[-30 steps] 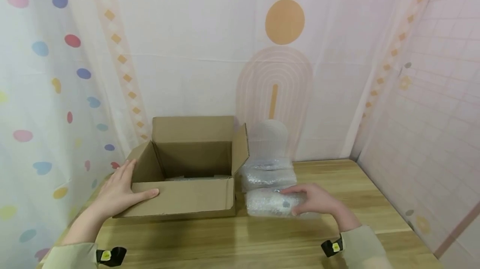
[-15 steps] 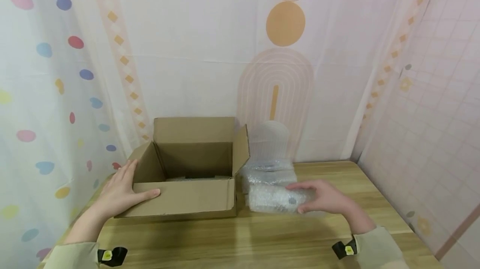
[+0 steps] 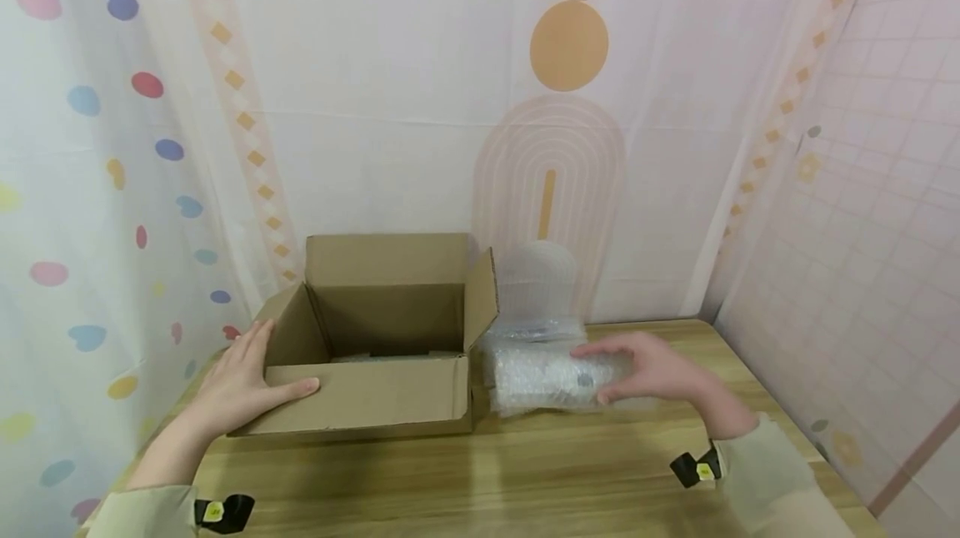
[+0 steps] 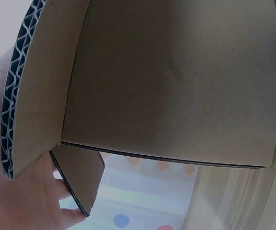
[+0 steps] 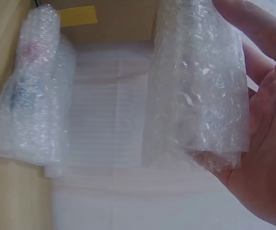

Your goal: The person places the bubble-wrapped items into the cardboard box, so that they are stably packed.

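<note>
An open brown cardboard box (image 3: pixel 375 392) stands on the wooden table (image 3: pixel 480 480). My left hand (image 3: pixel 242 379) rests flat against its front left corner, with the thumb along the front wall; the left wrist view shows the box wall (image 4: pixel 176 86) close up with that hand (image 4: pixel 13 191) at the flap's edge. My right hand (image 3: pixel 651 371) grips a bubble-wrapped item (image 3: pixel 551 378), held just above the table to the right of the box. In the right wrist view the bubble-wrapped item (image 5: pixel 195 96) lies across the fingers (image 5: pixel 260 143).
A second bubble-wrapped bundle (image 3: pixel 528 336) lies behind the held one, also visible as the second bundle (image 5: pixel 30 96) on the left of the right wrist view. A white foam sheet (image 3: pixel 538 279) leans on the curtain. Something pale lies in the box bottom. The table's right edge meets the wall.
My right hand has lifted the bubble-wrapped item off the table and carried it slightly up and away from me. The left hand and the box have stayed put.
</note>
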